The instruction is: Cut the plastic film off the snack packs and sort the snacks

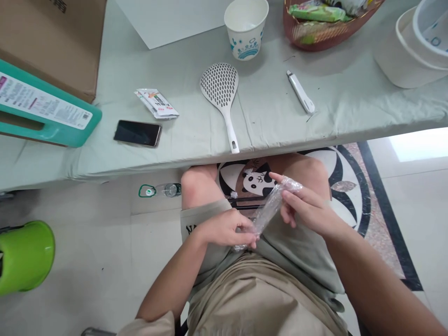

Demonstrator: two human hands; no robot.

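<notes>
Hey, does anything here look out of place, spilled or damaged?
Nothing looks spilled or broken. A few dark, thread-like bits lie around the white utility knife, looking like stray scraps on the pale tablecloth. The clear plastic film between the left hand and right hand is crumpled.

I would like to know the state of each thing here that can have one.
Clear plastic film, wrinkled, drawn out lengthwise
Left hand, pinching the film
Right hand, holding the film's upper end
Phone, face up, screen dark
Paper cup, upright, open on top
White skimmer, lying down
Slim white tool, lying down
Basket, open, holding packages
</notes>
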